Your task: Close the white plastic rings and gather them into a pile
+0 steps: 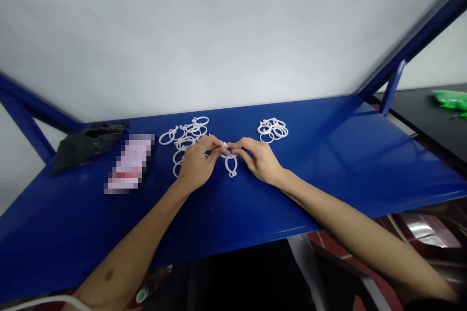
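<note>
Between my two hands is a white plastic curtain ring [230, 164], its small eyelet end pointing toward me. My left hand [199, 160] pinches one side of the white plastic near its top, and my right hand [259, 158] pinches the other side. The fingertips partly cover what they grip, so I cannot tell whether one or two rings are held. Just left of my left hand lies a loose spread of similar rings [182, 141], some hidden behind that hand. A smaller pile of rings [272, 130] rests beyond my right hand.
Everything lies on a blue table [226, 218] against a pale wall. At the left are a black plastic bag [87, 146] and a blurred pinkish packet [131, 160]. Blue slanted frame bars [419, 34] rise at both sides. A green bag [450, 99] sits on a dark surface far right.
</note>
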The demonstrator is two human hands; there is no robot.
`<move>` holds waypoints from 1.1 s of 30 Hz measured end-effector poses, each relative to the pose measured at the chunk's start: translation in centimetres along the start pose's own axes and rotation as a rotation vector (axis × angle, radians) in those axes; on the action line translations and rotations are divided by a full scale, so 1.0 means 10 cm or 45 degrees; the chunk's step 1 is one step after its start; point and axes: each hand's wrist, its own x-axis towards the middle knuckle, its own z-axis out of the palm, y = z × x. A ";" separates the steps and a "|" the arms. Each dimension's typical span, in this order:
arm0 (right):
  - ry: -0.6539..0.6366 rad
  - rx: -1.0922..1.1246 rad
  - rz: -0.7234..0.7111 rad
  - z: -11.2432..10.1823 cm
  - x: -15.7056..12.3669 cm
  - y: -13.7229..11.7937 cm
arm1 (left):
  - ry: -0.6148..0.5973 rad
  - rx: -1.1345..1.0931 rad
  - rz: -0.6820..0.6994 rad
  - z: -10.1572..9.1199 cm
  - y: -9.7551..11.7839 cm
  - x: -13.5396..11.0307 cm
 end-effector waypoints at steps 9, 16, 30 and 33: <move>0.081 -0.076 -0.017 0.03 -0.04 0.03 | 0.005 -0.016 -0.008 0.02 0.06 -0.01; 0.038 -0.147 -0.119 0.02 -0.07 0.01 | 0.054 0.125 0.184 0.01 0.07 -0.03; 0.092 -0.346 -0.062 -0.09 0.05 0.08 | -0.293 0.078 -0.072 0.06 0.00 0.04; 0.081 -0.334 -0.063 -0.16 0.04 0.17 | -0.402 0.121 -0.007 0.04 -0.03 0.05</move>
